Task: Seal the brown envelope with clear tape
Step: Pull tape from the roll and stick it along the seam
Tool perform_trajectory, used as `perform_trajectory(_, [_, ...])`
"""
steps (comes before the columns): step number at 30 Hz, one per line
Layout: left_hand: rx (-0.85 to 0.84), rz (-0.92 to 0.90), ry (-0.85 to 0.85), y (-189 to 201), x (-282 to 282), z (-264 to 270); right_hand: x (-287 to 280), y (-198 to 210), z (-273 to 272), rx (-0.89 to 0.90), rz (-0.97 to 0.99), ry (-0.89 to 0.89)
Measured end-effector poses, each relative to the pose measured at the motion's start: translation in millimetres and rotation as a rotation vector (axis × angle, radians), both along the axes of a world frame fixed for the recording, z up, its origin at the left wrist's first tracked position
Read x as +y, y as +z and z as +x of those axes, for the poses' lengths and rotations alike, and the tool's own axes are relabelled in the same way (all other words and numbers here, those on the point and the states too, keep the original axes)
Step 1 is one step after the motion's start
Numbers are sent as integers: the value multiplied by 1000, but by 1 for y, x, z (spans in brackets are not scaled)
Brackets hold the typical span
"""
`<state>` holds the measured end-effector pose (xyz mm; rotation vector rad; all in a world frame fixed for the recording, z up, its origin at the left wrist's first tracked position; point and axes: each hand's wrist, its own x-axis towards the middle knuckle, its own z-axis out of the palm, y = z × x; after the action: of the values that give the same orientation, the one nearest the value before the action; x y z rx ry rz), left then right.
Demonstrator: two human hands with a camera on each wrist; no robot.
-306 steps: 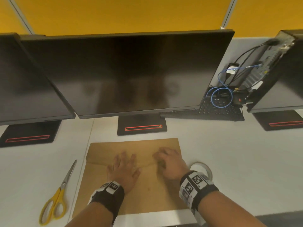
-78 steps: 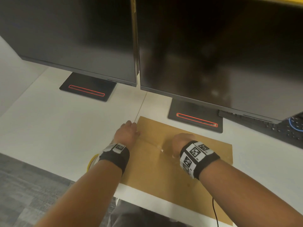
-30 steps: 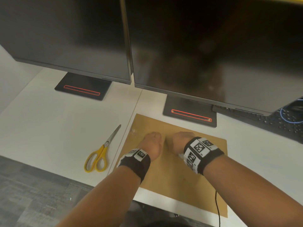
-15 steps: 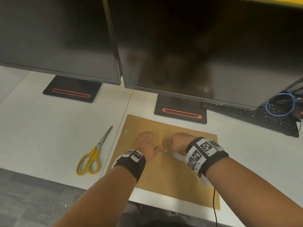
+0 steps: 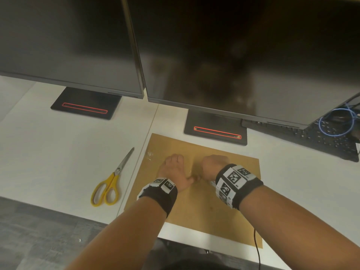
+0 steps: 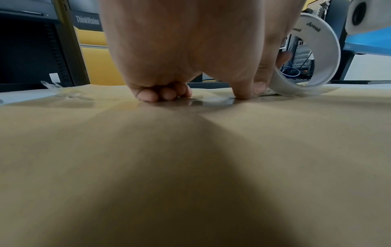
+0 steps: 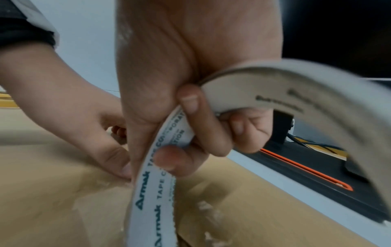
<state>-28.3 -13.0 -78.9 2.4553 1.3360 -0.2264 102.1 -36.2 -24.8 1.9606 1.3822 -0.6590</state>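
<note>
Envelope lies flat on the desk before two monitors, directly under both hands, its flap folded shut. Left hand rests on the paper with fingers curled under and thumb pressing a glossy strip of tape onto the seam, seemingly to anchor the laid end. Just beside that thumb, right hand clasps the roll, fingers hooked through its core, holding it tilted low over the flap, likely so more tape can be drawn along the seam. A crumpled tape end sits at the envelope's edge, beyond the left knuckles. Scissors wait on the desk well left of both hands, presumably for the cut.
</note>
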Motion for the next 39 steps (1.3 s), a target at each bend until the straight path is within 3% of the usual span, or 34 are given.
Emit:
perform_trajectory(17, [13, 22, -2, 1, -2, 0, -4, 5, -6, 26, 11, 45])
perform_trajectory(22, [-54, -118, -16, 13, 7, -3, -2, 2, -9, 21, -4, 64])
perform_trajectory(24, [-173, -258, 67, 23, 20, -10, -2, -1, -8, -5, 4, 80])
perform_trajectory(26, [-243, -230, 193, 28, 38, -23, -2, -2, -7, -21, 11, 90])
perform_trajectory(29, [-110, -34, 372, 33, 60, -50, -2, -2, -7, -29, 3, 120])
perform_trajectory(32, [92, 19, 452, 29, 71, -73, -2, -4, -6, -41, 12, 127])
perform_trajectory(36, [120, 17, 593, 21, 72, -93, 2, -4, -3, 23, 29, 82])
perform_trajectory(39, [86, 23, 586, 15, 68, -98, 4, -4, 0, 48, 40, 66])
